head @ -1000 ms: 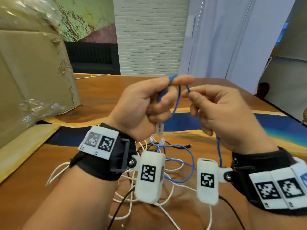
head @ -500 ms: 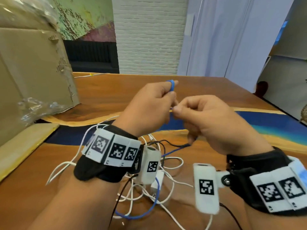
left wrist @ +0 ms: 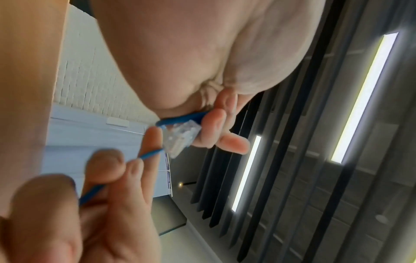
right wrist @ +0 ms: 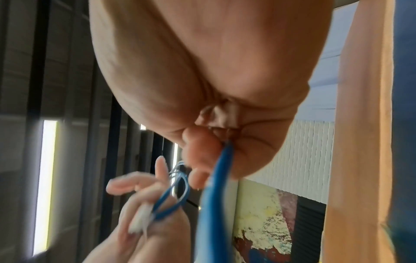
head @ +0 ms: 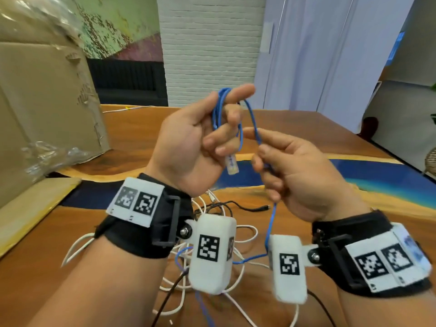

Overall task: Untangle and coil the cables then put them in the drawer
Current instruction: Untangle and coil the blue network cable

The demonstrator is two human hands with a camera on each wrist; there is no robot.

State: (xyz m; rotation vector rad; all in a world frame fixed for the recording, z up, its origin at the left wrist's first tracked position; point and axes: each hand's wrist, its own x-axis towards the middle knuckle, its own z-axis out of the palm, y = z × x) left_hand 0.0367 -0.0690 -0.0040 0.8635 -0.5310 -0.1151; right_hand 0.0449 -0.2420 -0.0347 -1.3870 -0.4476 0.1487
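Nearest, two forearms with black wrist straps and white camera pods carrying printed markers. Beneath them, on the wooden surface [head: 132,147], a tangle of white cables [head: 238,274] and a black cable [head: 245,207], with slack blue cable looping through the pile.

Higher up, both hands raised above the surface. Left hand [head: 188,142] palm toward the camera, fingers curled, several turns of the blue network cable [head: 271,223] wound round the index and middle fingers; clear plastic plug [head: 231,164] hanging below the curled fingers, seen close in the left wrist view [left wrist: 180,140] lying against the fingertips. Right hand [head: 302,171] just beside the left, thumb and index finger pinching the blue cable a little way off the coil, remaining fingers curled round the strand; from there the cable dropping straight down past the right wrist pod to the pile. In the right wrist view, blue cable [right wrist: 216,204] running out from between thumb and fingers [right wrist: 198,151], with the coil visible on the left hand [right wrist: 144,210] beyond.

Farther off, a blue resin band [head: 354,175] crossing the surface, a large cardboard box [head: 42,109] with clear plastic wrap at the left, then a white brick wall [head: 210,50] and pale curtains [head: 330,55].
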